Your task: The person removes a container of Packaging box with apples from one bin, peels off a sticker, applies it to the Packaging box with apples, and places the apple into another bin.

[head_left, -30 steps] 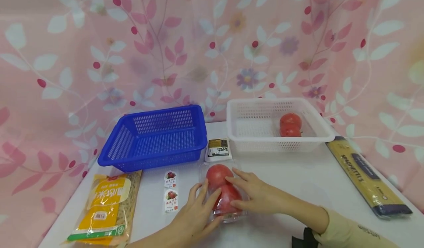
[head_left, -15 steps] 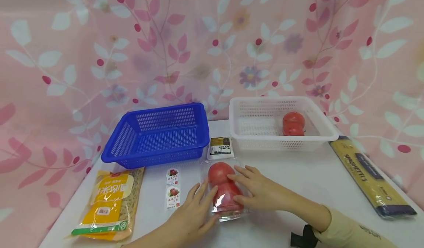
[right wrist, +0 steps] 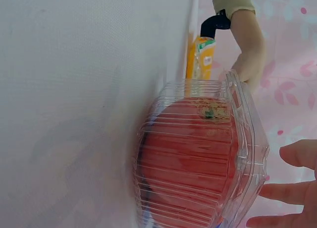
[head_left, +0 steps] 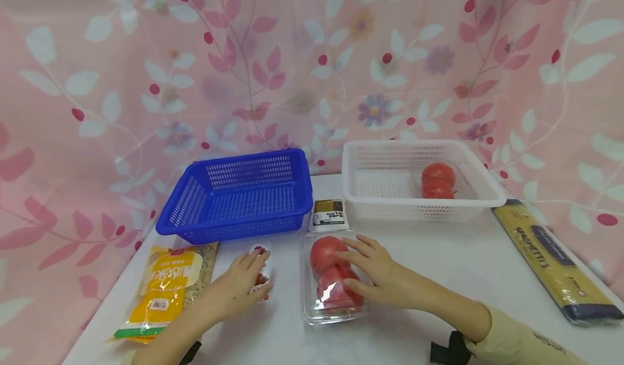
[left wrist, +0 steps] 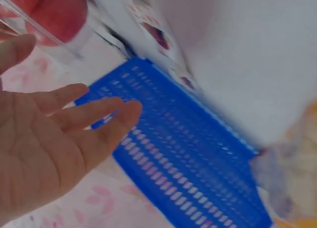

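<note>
The right hand (head_left: pixel 377 270) lies flat with its fingers spread and nearly straight on top of a clear plastic box (head_left: pixel 331 278), touching the lid without curling round it. The box is a ribbed, see-through clamshell with rounded corners, and it sits on the white table (head_left: pixel 439 267) in front of the person, just ahead of the gap between the two baskets; inside it are two smooth red tomatoes (head_left: pixel 325 253), one behind the other. The left hand (head_left: pixel 244 284) is off to the left of the box, palm down with its fingers loosely extended over two small stickers (head_left: pixel 260 249) printed with a red fruit; it seems to rest on them, though the head view does not show whether the fingertips press or only hover. In the left wrist view the same hand's fingers are open and hold nothing. Beside the left forearm lies a soft yellow packet (head_left: pixel 168 286) with a green band. Behind it stands a blue perforated plastic basket (head_left: pixel 239 197), rectangular with sloping sides. A matching white basket (head_left: pixel 419 178) to the right holds more tomatoes (head_left: pixel 437 181). A small white carton (head_left: pixel 329 214) sits between the baskets, and a long flat pack of spaghetti (head_left: pixel 551 259) lies at the right edge of the table.
</note>
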Demonstrator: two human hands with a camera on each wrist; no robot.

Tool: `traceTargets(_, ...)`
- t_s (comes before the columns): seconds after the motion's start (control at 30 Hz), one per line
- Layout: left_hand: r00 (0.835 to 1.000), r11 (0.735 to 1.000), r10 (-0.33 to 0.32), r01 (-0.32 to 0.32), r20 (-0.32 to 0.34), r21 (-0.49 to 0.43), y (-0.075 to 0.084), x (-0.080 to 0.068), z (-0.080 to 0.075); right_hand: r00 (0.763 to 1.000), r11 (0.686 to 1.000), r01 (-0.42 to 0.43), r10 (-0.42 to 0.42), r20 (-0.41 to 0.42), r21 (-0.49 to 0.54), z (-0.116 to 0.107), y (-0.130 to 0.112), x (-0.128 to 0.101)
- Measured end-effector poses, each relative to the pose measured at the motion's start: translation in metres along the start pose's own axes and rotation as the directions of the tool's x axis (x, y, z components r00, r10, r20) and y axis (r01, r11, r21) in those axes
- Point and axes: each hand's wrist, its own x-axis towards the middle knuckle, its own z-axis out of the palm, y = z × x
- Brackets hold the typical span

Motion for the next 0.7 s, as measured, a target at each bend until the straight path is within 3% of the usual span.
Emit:
traceTargets(0.17,0.992,0.999,-0.033,0.028,0.125,0.041,-0.024,0.011,-0.001,0.999,0.999,0.035,-0.034,-0.029,0.034,-0.001,-0.001,0.001)
traceTargets(0.3,0.983,0.999,-0.042,0.036,0.178,0.041,-0.033,0.018,0.006,0.997,0.997,0.068,-0.066,-0.045,0.036,-0.001,0.0,0.001)
traceTargets(0.53,0.964,0.997,-0.057,0.067,0.259,-0.032,-0.034,0.024,0.021,0.995,0.994,0.095,-0.094,-0.034,0.045,0.001,-0.001,-0.001)
traceTargets(0.7,0.967,0.997,-0.051,0.062,0.248,-0.038,-0.029,0.022,0.022,0.993,0.993,0.109,-0.107,-0.043,0.04,0.001,-0.003,-0.002)
